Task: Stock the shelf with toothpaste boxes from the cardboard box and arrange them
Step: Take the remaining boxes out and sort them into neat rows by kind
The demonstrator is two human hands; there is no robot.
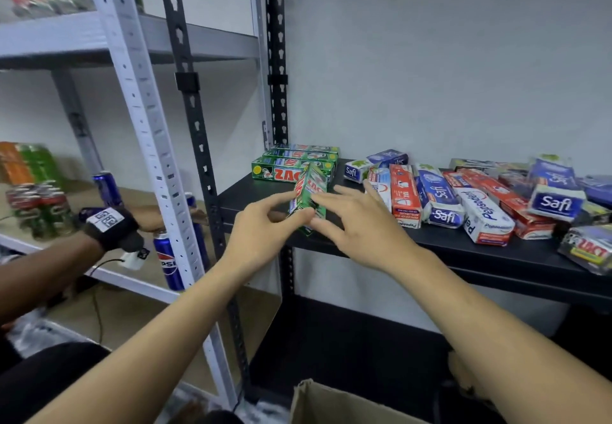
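A green toothpaste box (309, 191) lies end-on over the front of the black shelf (463, 251). My left hand (261, 231) pinches its near end from the left, and my right hand (357, 221) touches it from the right with fingers spread. Behind it, a neat stack of green toothpaste boxes (294, 163) sits at the shelf's back left corner. Blue, white and red toothpaste boxes (463, 198) lie jumbled across the right part of the shelf. The cardboard box (334, 403) shows its open flap at the bottom edge.
A grey rack (132, 99) at left holds soda cans (167, 258) and drink packs. Another person's gloved hand (109, 225) reaches onto that rack. Black perforated posts (198, 119) stand between the two racks. A white wall is behind.
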